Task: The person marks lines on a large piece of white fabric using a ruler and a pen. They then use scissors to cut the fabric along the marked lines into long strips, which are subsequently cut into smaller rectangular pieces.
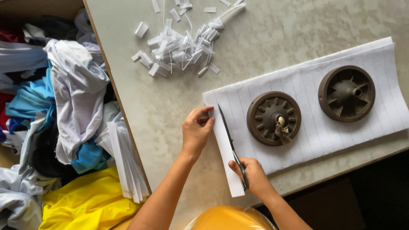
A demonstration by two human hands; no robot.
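- Running along the left edge of the white lined sheet [315,106], the scissors [231,142] lie with their long axis almost straight away from the person, tip pointing to the far side and leaning slightly left.
- The right hand [251,176] is closed around the scissor handles at the near edge of the sheet, so it is the hand nearer the tool; whether the blades are parted I cannot tell.
- The left hand [197,130] sits just left of the blade, thumb and fingers pinched on the narrow strip [223,157] at the sheet's far corner.
- That strip's long axis runs the same way as the blades, near to far, between the two hands.
- Two dark round weights [274,118] rest on the sheet to the right.
- Cut white pieces [179,49] lie heaped farther off on the table [264,38]; cloth [76,93] is piled to the left.
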